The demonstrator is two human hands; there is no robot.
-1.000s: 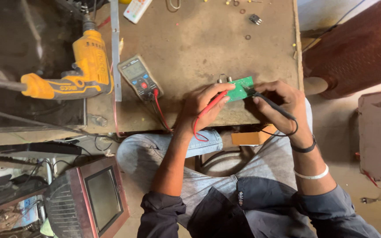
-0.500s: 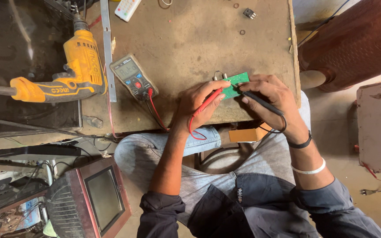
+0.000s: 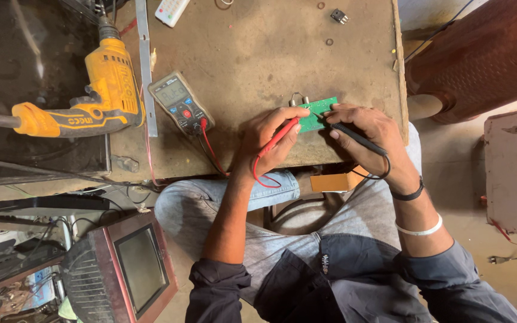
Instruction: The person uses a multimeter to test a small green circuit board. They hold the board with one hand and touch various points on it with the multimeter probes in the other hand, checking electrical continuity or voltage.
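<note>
Nearest me, beside my knees, an old red-cased monitor sits on the cluttered floor. At the workbench's near edge my left hand pinches the red probe and my right hand grips the black probe, both tips on the small green circuit board. Farther back lie the multimeter and yellow drill, with bare bench beyond and a brown drum standing off its right edge.
</note>
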